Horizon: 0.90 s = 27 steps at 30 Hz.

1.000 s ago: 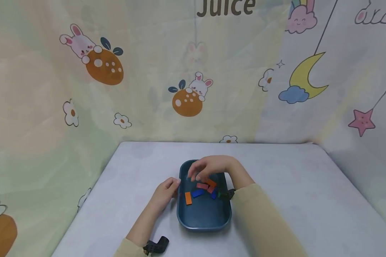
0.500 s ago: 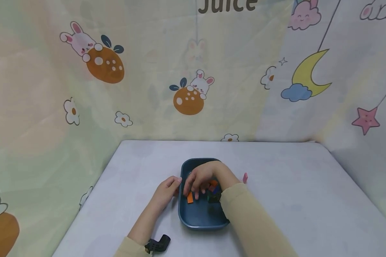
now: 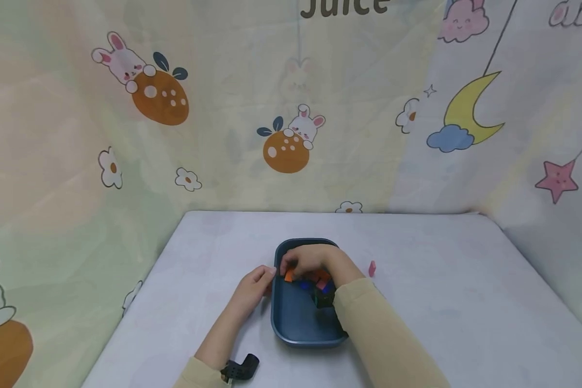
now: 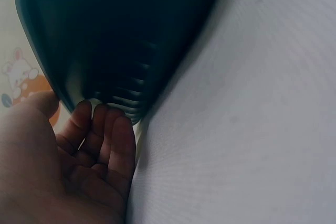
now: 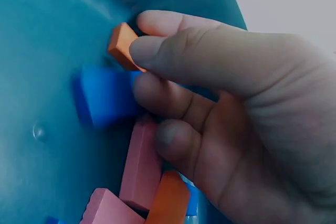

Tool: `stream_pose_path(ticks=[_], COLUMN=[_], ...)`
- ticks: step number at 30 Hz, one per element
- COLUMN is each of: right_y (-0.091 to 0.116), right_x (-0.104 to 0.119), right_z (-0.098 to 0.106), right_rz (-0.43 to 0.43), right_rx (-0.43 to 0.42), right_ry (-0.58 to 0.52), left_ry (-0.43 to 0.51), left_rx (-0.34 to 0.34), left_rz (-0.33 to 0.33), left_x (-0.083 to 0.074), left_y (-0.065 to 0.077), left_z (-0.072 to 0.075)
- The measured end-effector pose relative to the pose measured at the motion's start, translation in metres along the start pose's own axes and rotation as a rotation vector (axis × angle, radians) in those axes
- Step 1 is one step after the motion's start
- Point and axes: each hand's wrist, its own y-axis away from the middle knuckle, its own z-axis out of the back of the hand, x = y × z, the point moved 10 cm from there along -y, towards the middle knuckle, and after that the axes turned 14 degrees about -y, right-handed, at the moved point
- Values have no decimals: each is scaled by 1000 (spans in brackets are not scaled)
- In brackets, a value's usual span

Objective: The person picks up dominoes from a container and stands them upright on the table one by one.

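Observation:
A dark blue-green tray [image 3: 309, 334] stands on the table, its left rim between the thumb and fingers of my left hand [image 3: 252, 288]. In the left wrist view, that hand's fingers [image 4: 122, 140] curl against the tray's outer wall. Inside the tray, my right hand [image 3: 310, 258] pinches a small orange block [image 5: 121, 44] between thumb and index finger. A blurred blue block [image 5: 107, 97] lies by its middle fingertip. Under the hand sit pink blocks [image 5: 142, 169], another orange block [image 5: 169, 200] and more blue ones, partly hidden.
One pink block [image 3: 372, 268] is on the white table [image 3: 441, 307] to the right of the tray, just beyond the right sleeve. A black wrist strap mount [image 3: 242, 367] is on the left wrist. A patterned curtain [image 3: 223, 108] hangs behind the table.
My right hand has dropped lower into the tray and gripped the orange block at the left, shifting it away from me. The pink block on the table has come into view. My left hand stays put.

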Motion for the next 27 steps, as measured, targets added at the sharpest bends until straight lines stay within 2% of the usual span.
stream_pose_path(ticks=[2,11,18,21,27], right_y=[0,1,6,6,2], right_x=[-1,5,-1,-1,7], right_z=[1,4,2,1,2], right_rz=[-14,25,-71,-88,1], right_rx=[-14,-57,-66,-70,-93], right_ry=[7,158,106,121,260], left_ry=[6,5,9,10,16], left_rx=[-4,-6,-10,-7,-4], left_rz=[-2,-6,-14,-14,-10], left_x=[0,-2,0,1,1], left_y=[-1,0,-1,-1,-2], left_z=[0,0,0,-1,-1])
